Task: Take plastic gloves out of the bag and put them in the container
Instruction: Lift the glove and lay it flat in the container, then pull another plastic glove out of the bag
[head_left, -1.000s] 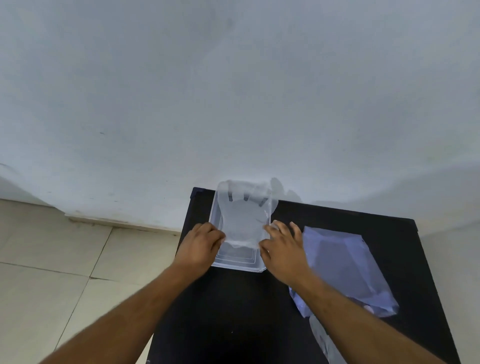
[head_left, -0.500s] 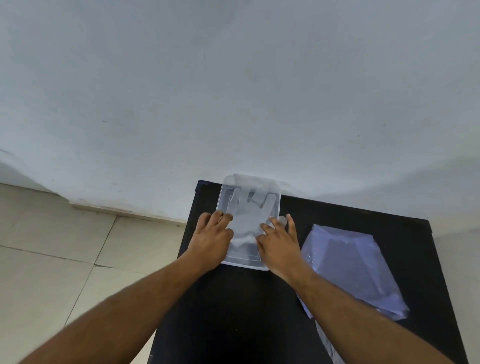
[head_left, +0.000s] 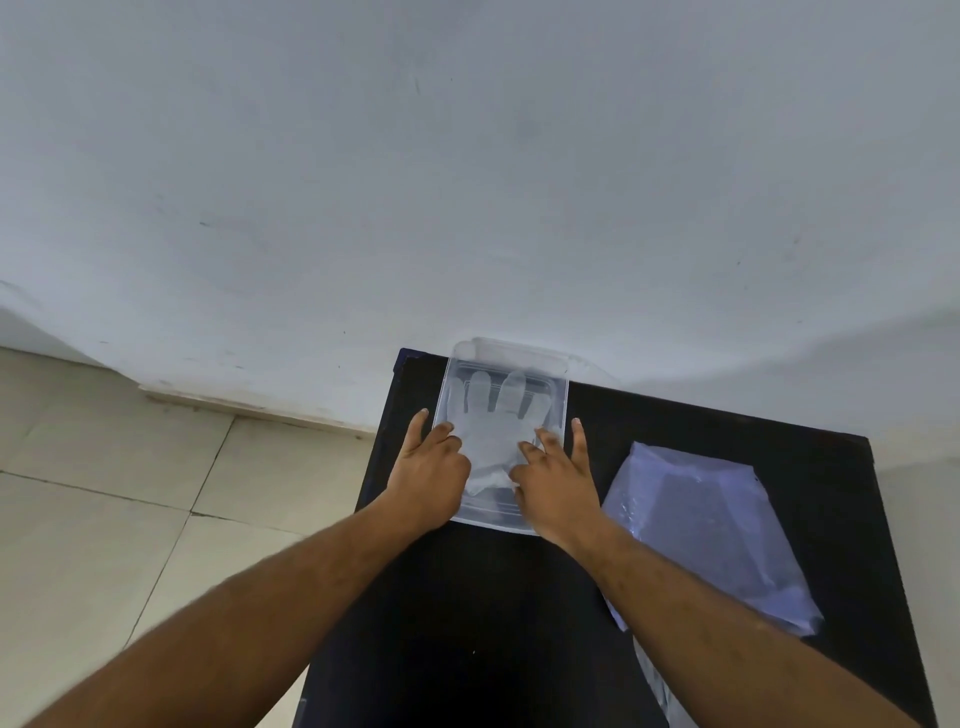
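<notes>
From the head view, a black table (head_left: 467, 623) stood against a pale wall (head_left: 467, 156), with tiled floor (head_left: 130, 493) off to the left. On the right half of the table lay the crumpled plastic bag (head_left: 711, 530), flat and translucent, just beside the right forearm and well clear of the work. At the far edge sat the clear container (head_left: 558, 395), shallow and rectangular, its far rim touching the wall. Nothing blocked it but the hands themselves, which covered its near corners. Inside lay a plastic glove (head_left: 493, 421), spread flat, fingers pointing toward the wall. The left hand (head_left: 428, 473) was open, fingertips pressing down on the glove's left side, thumb outside the container's wall. The right hand (head_left: 558, 480) was open too, fingers splayed, pressing the glove's right side, gripping nothing.
</notes>
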